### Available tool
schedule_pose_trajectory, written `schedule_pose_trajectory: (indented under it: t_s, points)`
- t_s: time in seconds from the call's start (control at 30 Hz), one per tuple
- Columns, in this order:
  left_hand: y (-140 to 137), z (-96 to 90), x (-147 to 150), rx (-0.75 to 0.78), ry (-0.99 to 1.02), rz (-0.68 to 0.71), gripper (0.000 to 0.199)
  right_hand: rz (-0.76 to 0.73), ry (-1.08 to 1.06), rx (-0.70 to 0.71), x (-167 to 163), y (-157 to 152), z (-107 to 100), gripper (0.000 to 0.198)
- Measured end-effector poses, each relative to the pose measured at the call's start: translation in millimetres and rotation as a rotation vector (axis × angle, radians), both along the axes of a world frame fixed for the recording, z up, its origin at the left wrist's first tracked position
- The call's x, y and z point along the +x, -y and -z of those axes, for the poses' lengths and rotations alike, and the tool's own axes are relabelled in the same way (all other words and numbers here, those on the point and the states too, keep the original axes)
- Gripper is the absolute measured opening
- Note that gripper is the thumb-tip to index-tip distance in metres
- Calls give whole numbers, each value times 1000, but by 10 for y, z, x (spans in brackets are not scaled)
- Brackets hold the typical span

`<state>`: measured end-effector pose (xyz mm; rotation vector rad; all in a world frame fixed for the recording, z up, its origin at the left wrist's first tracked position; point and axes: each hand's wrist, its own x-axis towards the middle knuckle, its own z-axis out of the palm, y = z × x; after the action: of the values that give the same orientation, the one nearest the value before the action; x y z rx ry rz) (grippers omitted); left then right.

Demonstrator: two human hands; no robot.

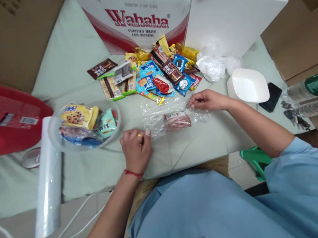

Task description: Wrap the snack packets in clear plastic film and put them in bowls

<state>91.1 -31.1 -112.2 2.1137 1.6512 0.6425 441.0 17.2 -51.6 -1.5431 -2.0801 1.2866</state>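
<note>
A clear plastic bag lies flat on the pale green table cover. Inside it sits a reddish-brown snack pack. My left hand pinches the bag's left edge, fingers curled, a red string on the wrist. My right hand pinches the bag's right end, just right of the pack. A pile of mixed snack packets lies just beyond the bag. Left of my left hand stands a clear bowl holding a few packets.
A Wahaha water carton and a white box stand behind the pile. A white bowl, a black phone, keys and bottles lie right. A plastic roll and red lid lie left.
</note>
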Motion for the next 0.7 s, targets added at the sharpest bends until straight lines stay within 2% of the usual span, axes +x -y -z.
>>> schedule_pose_trajectory:
  t_s: [0.1, 0.2, 0.3, 0.43, 0.57, 0.7]
  points:
    - [-109, 26, 91, -46, -115, -156, 35, -14, 235, -23, -3, -85, 63, 22]
    - [-189, 43, 160, -32, -90, -233, 21, 9, 508, 133, -51, -160, 15, 19]
    - [-223, 28, 196, 25, 41, -258, 16, 20, 516, 317, -154, -273, -21, 27]
    - [-205, -1, 210, 100, 129, -292, 28, -20, 515, 361, -357, -419, 56, 37]
    - [-172, -2, 264, 159, 84, -234, 32, 65, 565, 352, -533, -451, 121, 47]
    - [-224, -10, 423, 133, 88, -186, 58, 96, 571, 305, -659, -409, 128, 41]
